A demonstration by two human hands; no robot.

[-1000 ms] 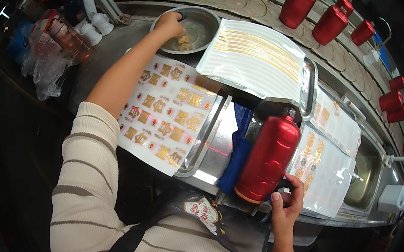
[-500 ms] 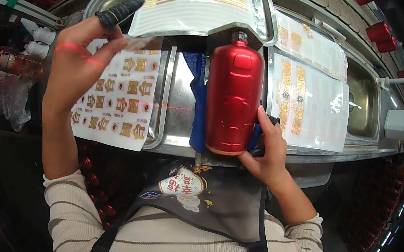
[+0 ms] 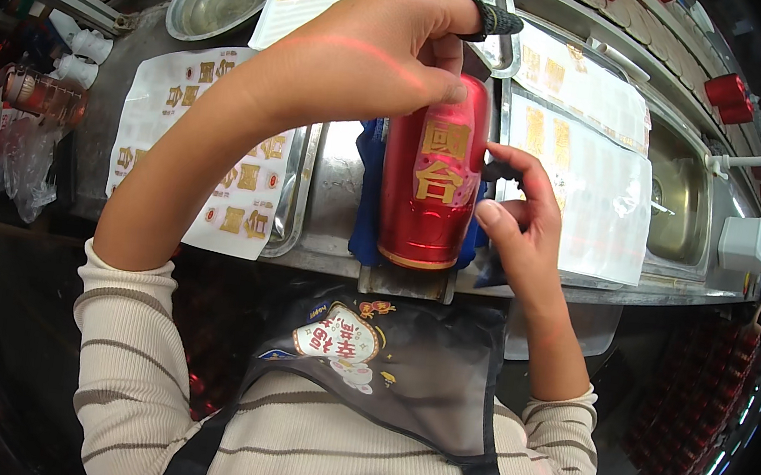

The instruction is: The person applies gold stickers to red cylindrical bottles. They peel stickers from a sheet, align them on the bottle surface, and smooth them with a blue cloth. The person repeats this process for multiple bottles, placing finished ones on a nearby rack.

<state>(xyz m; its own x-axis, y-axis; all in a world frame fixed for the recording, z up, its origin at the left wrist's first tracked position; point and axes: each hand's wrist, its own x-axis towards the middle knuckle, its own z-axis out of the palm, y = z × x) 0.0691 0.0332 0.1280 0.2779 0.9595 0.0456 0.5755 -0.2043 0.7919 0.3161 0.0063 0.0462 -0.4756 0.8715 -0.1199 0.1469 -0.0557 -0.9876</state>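
Note:
A glossy red bottle (image 3: 420, 237) lies in front of me with its base toward me, on a support padded with blue cloth (image 3: 363, 222). On its upper face sits a gold decal (image 3: 440, 186) of two large characters on clear film. Reaching across the bottle, my left hand (image 3: 388, 51) pinches at the decal's top end; its fingertips are partly hidden behind the hand. My right hand (image 3: 529, 231) is at the bottle's right side, thumb and index finger apart by its edge. Each hand has a dark cover on one finger.
To the left lies a white decal sheet (image 3: 144, 131) on a metal tray (image 3: 294, 214). A round metal basin (image 3: 173, 17) stands behind it. More decal sheets (image 3: 603, 216) are on the right, beside a sink (image 3: 675, 243) with a white tap (image 3: 745, 165). Several red bottles (image 3: 693, 419) stand lower right.
My left hand has swung right from above the decal sheet to the bottle, bringing the decal onto it. My right hand has released the bottle's lower side, and the bottle now rests lower on the support.

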